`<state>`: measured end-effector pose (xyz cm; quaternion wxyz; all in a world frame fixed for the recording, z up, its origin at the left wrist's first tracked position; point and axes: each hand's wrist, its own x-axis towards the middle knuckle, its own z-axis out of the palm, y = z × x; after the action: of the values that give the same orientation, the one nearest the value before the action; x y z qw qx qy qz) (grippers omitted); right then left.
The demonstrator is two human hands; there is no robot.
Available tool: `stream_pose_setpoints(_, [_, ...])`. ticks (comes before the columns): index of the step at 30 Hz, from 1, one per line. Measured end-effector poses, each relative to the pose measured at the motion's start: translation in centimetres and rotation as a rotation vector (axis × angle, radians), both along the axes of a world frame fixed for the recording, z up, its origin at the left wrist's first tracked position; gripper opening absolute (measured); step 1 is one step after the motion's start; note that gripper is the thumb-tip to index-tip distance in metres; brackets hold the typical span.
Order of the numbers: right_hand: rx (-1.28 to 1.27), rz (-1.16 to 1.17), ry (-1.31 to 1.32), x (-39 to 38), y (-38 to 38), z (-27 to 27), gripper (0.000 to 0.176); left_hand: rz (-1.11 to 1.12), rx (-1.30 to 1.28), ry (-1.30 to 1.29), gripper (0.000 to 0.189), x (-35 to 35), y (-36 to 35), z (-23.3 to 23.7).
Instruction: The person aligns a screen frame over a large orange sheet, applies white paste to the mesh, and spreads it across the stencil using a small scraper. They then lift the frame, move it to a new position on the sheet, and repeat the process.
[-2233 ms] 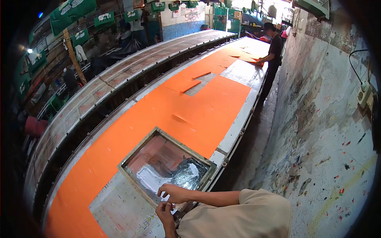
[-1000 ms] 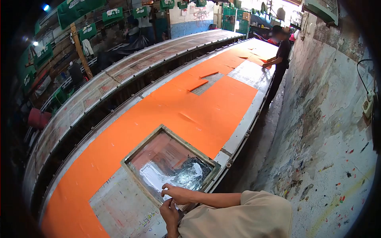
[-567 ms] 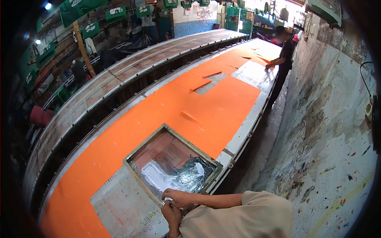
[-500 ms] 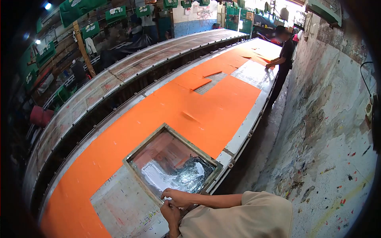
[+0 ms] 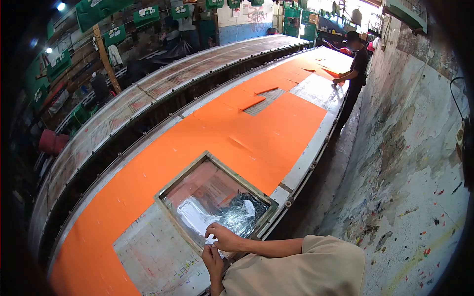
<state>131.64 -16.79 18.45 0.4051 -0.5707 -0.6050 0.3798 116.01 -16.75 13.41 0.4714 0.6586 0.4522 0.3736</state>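
A wooden-framed printing screen [image 5: 173, 181] lies on the long table, with white ink [image 5: 190, 213] spread over part of its mesh. A dark, shiny patch [image 5: 239, 217] is beside the ink. My right hand [image 5: 226, 239] is over the screen's near edge, fingers bent and pinched together. Just below it, my left hand [image 5: 212, 259] is also closed, its fingertips almost meeting the right ones. A bit of white shows between the two hands, too small to name.
Orange fabric panels [image 5: 197, 143] cover much of the table [image 5: 163, 246]. A metal rail [image 5: 308, 170] runs along its right edge. Further along, a person [image 5: 353, 74] leans over the table. A second long table [image 5: 148, 91] stands left; a stained wall [image 5: 395, 172] is right.
Both hands have risen slightly, the right one moving further over the screen. A bit of white now shows between them. The screen stays put on the table.
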Motion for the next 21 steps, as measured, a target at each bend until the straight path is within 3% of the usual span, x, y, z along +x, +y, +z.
stream_pose_setpoints(6, [0.060, -0.032, -0.065, 0.1, -0.4, -0.2, 0.038, 0.022, -0.039, -0.077, 0.024, 0.4, -0.1, 1.0])
stream_pose_setpoints(9, [-0.070, 0.006, -0.054, 0.3, -0.6, 0.7, 0.038, 0.057, -0.022, -0.051, 0.024, 0.7, -0.6, 2.6])
stream_pose_setpoints(12, [0.087, 0.072, -0.185, 0.5, -0.6, 0.3, 0.043, 0.077, -0.073, -0.015, 0.019, 0.5, -0.4, 2.4])
stream_pose_setpoints(14, [0.066, 0.196, -0.316, 0.6, -0.6, 0.6, 0.050, -0.039, 0.160, 0.165, 0.015, 0.0, -0.1, 1.9])
stream_pose_setpoints(15, [0.066, 0.196, -0.316, 0.6, -0.4, 0.4, 0.050, -0.039, 0.159, 0.165, 0.015, -0.3, 0.1, 1.4])
stream_pose_setpoints(17, [0.037, 0.343, -0.364, 0.7, -0.2, -0.1, 0.053, -0.154, 0.244, 0.427, 0.012, -0.8, 0.3, 0.3])
stream_pose_setpoints(21, [0.020, 0.351, -0.341, 0.4, -0.3, 0.7, 0.055, -0.143, 0.275, 0.370, 0.012, -0.9, -0.3, 1.0])
